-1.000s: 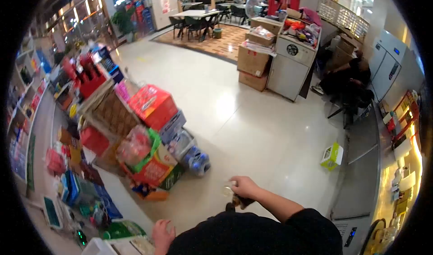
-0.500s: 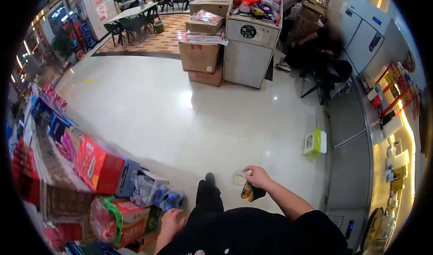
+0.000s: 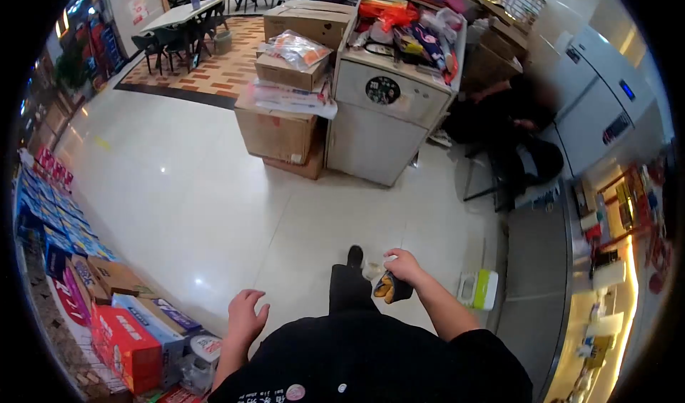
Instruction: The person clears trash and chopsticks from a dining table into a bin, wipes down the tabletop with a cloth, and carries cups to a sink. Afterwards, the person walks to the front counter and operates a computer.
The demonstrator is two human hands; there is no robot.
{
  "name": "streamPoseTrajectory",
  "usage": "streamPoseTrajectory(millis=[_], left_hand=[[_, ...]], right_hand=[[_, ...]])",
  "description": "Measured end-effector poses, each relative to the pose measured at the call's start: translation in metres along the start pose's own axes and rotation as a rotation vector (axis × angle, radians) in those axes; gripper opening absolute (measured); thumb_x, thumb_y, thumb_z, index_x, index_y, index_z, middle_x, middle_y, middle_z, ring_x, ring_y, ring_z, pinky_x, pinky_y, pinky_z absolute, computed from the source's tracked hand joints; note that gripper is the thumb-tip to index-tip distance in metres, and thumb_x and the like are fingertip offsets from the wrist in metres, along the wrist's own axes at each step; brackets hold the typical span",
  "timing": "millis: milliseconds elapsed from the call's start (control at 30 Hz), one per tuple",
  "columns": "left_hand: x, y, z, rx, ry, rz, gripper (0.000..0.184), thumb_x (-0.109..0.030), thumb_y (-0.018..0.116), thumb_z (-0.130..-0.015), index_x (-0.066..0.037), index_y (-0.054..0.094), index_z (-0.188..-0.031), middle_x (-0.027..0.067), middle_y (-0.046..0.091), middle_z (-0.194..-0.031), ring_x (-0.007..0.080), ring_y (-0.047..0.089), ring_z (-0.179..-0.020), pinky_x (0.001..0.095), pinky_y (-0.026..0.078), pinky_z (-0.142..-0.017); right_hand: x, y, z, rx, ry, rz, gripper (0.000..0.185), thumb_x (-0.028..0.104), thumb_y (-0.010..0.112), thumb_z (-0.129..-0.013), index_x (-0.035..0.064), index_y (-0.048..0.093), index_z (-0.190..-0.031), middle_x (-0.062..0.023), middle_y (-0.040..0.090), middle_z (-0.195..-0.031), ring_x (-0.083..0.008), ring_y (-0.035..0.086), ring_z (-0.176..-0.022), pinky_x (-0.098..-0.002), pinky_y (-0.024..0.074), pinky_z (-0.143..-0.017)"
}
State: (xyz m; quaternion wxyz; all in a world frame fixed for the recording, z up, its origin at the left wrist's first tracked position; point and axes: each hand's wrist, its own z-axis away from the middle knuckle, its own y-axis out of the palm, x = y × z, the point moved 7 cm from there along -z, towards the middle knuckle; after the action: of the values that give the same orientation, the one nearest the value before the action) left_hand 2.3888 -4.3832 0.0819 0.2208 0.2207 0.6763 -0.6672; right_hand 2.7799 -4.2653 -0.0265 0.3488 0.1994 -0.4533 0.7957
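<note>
My right hand [image 3: 404,268] is closed around a dark bundle with tan patches [image 3: 386,289], held out in front of my body. Its exact kind is too small to make out. A pale, translucent round thing [image 3: 372,268] shows just left of that hand; I cannot tell whether it is gripped too. My left hand [image 3: 247,316] is raised at my left side, fingers apart and nothing in it. Nearest to it are a red box [image 3: 123,346] and other stacked packages.
Cardboard boxes [image 3: 275,128] are piled beside a white cabinet [image 3: 378,135] heaped with bags. A person [image 3: 499,110] sits near a black chair [image 3: 535,160]. A green-and-white stool [image 3: 485,289] stands by the steel counter [image 3: 531,274] at right.
I have moved forward: the cabinet and boxes look nearer, and the stool sits lower in view. My left hand has risen away from the packages. My right hand keeps its hold.
</note>
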Motion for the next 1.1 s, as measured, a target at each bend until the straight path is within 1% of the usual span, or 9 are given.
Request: streamPoseTrajectory(millis=[200,333,400,500,767,867,933,1000,1100], left_hand=[[-0.025,0.047,-0.083,-0.109,-0.213,0.056,0.025,-0.009,0.067,-0.068,-0.005,0.061,-0.092,0.0135,0.059,-0.094,0.032,0.056,-0.089,0.0391,0.045,-0.078],[-0.067,0.072,-0.169,-0.123,-0.298,0.18,0.025,-0.007,0.066,-0.069,-0.006,0.06,-0.093,0.0133,0.059,-0.094,0.0318,0.056,-0.089,0.0379,0.046,-0.079],[-0.08,0.075,-0.203,-0.092,-0.309,0.167,0.026,-0.008,0.066,-0.069,-0.005,0.06,-0.094,0.0137,0.059,-0.094,0.0318,0.057,-0.09,0.0378,0.045,-0.08],[-0.083,0.075,-0.244,-0.024,-0.298,0.048,0.027,-0.006,0.064,-0.071,-0.004,0.059,-0.098,0.0149,0.057,-0.098,0.0334,0.055,-0.092,0.0385,0.045,-0.081],[-0.093,0.083,-0.248,0.01,-0.695,0.084,0.028,-0.005,0.063,-0.071,-0.003,0.058,-0.098,0.0159,0.057,-0.098,0.0336,0.054,-0.093,0.0394,0.044,-0.082],[-0.103,0.105,-0.227,0.058,-0.746,0.118,0.029,-0.006,0.064,-0.071,-0.003,0.059,-0.099,0.0155,0.057,-0.098,0.0335,0.055,-0.093,0.0395,0.044,-0.082],[-0.108,0.113,-0.215,0.095,-0.817,0.17,0.029,-0.006,0.064,-0.07,-0.004,0.059,-0.099,0.0158,0.057,-0.098,0.0339,0.055,-0.092,0.0399,0.045,-0.081],[-0.106,0.116,-0.2,0.081,-0.87,0.205,0.029,-0.006,0.064,-0.07,-0.004,0.059,-0.099,0.0159,0.057,-0.098,0.0341,0.055,-0.092,0.0398,0.045,-0.081],[-0.105,0.117,-0.169,0.022,-0.871,0.218,0.031,-0.008,0.065,-0.071,-0.004,0.059,-0.101,0.0155,0.057,-0.099,0.0344,0.055,-0.093,0.04,0.045,-0.081]], right_hand=[[0.053,-0.096,-0.185,0.135,-0.097,0.39,0.066,0.022,0.063,-0.067,0.0061,0.043,-0.128,-0.0235,0.056,-0.112,-0.0348,0.052,-0.107,-0.0383,0.0409,-0.093],[0.08,-0.163,-0.337,0.054,-0.167,0.519,0.077,0.023,0.065,-0.067,0.0065,0.031,-0.135,-0.0225,0.052,-0.119,-0.0351,0.05,-0.11,-0.038,0.0421,-0.092],[0.103,-0.197,-0.383,0.081,-0.012,0.359,0.077,0.021,0.065,-0.067,0.0092,0.032,-0.135,-0.0226,0.048,-0.124,-0.0348,0.049,-0.112,-0.0374,0.0428,-0.091],[0.115,-0.209,-0.467,0.013,-0.168,0.379,0.075,0.019,0.064,-0.068,0.0116,0.033,-0.135,-0.0218,0.049,-0.123,-0.0324,0.05,-0.112,-0.0358,0.0429,-0.091],[0.112,-0.253,-0.629,0.028,0.01,-0.269,0.063,0.015,0.063,-0.073,0.0089,0.039,-0.131,-0.0126,0.049,-0.123,-0.027,0.049,-0.11,-0.0367,0.0429,-0.088],[0.18,-0.267,-0.58,-0.092,0.219,-0.495,0.06,0.023,0.06,-0.08,0.0075,0.037,-0.133,-0.0121,0.046,-0.127,-0.0265,0.042,-0.118,-0.0406,0.0346,-0.097],[0.148,-0.272,-0.628,-0.197,0.106,-0.114,0.063,0.038,0.06,-0.081,0.0091,0.038,-0.133,-0.0121,0.044,-0.131,-0.0265,0.037,-0.122,-0.0432,0.0275,-0.101],[0.195,-0.245,-0.562,0.142,0.086,-0.27,0.055,0.037,0.06,-0.081,0.0065,0.046,-0.125,-0.0128,0.05,-0.123,-0.0268,0.045,-0.114,-0.0414,0.0344,-0.094],[0.162,-0.189,-0.545,0.322,0.158,-0.375,0.04,0.033,0.062,-0.081,0.0037,0.055,-0.108,-0.0107,0.058,-0.102,-0.024,0.057,-0.092,-0.0376,0.0458,-0.078]])
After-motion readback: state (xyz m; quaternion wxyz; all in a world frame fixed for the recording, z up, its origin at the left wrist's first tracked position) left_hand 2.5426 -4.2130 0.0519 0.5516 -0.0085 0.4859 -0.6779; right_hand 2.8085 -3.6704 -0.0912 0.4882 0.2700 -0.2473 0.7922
